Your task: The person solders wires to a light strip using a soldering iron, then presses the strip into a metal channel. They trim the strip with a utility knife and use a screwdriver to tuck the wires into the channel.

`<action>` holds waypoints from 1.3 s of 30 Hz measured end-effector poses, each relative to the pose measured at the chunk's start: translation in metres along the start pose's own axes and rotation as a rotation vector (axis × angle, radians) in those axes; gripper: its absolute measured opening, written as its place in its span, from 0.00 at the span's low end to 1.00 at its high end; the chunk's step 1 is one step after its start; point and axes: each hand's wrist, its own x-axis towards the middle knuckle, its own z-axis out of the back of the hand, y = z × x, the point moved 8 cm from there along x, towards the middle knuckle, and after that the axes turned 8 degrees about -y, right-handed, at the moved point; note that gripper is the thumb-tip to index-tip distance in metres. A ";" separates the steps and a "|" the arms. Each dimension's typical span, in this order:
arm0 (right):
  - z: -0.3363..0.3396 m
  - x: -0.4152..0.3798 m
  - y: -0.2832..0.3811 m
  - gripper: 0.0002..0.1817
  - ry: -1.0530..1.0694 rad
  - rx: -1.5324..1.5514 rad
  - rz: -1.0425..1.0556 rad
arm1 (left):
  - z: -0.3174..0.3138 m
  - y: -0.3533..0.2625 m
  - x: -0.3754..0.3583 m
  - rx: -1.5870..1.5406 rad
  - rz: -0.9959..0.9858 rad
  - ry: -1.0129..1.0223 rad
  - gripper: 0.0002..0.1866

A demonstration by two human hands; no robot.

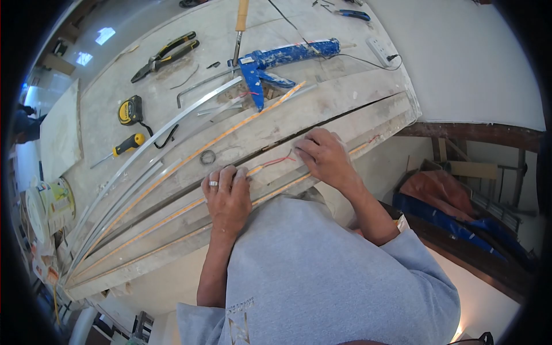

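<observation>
Across the worn bench runs a thin yellow-orange LED strip (172, 217); my left hand (227, 194), with a ring on one finger, is closed on it near its end. From that end a short pair of red wires (278, 161) extends to the right. My right hand (323, 154) is closed at the far end of these wires, its fingertips pinched on them. Another orange strip (221, 136) lies farther back, beside pale metal profiles (167, 127). A small coil of wire (207, 157) rests above my left hand.
On the bench (190, 109) lie a blue caulking gun (293, 54), a soldering iron (241, 17), pliers (165, 56), a tape measure (130, 110), a screwdriver (127, 144), a blue cutter (353, 14) and a power strip (379, 52). A bucket (57, 201) stands at left.
</observation>
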 end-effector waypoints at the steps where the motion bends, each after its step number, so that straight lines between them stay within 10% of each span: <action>1: -0.003 0.002 0.003 0.07 0.020 -0.041 0.030 | 0.001 0.001 0.000 -0.007 0.010 0.013 0.15; 21: -0.015 0.002 -0.010 0.08 0.294 -0.084 0.127 | 0.052 -0.027 -0.029 -0.116 0.292 -0.152 0.19; 39: 0.025 0.107 -0.072 0.10 0.382 0.408 0.256 | -0.044 -0.165 -0.047 0.034 0.690 -0.403 0.21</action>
